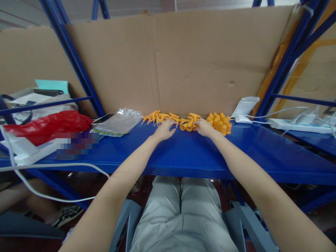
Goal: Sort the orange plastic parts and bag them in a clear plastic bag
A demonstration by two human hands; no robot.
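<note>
Orange corkscrew handles with metal spirals [157, 116] lie in a row at the back of the blue shelf. My left hand [164, 131] reaches to the right end of this row, thumb apart from the fingers; I see nothing held in it. Beside it lie several orange corkscrews with bell-shaped bases [188, 126], their round open ends facing me. My right hand [205, 127] has its thumb and fingers around the rightmost of these, partly hiding it. Just right of that hand, a cluster of orange bell-shaped bases [220, 123] stands upright.
A blue metal shelf [183, 157] is backed by a cardboard sheet [189, 63]. Clear plastic bags [119, 122] and a red bag [55, 126] lie left. At right are a white packet [245, 110] and a power strip [301, 125]. A white cable [65, 165] hangs at the left.
</note>
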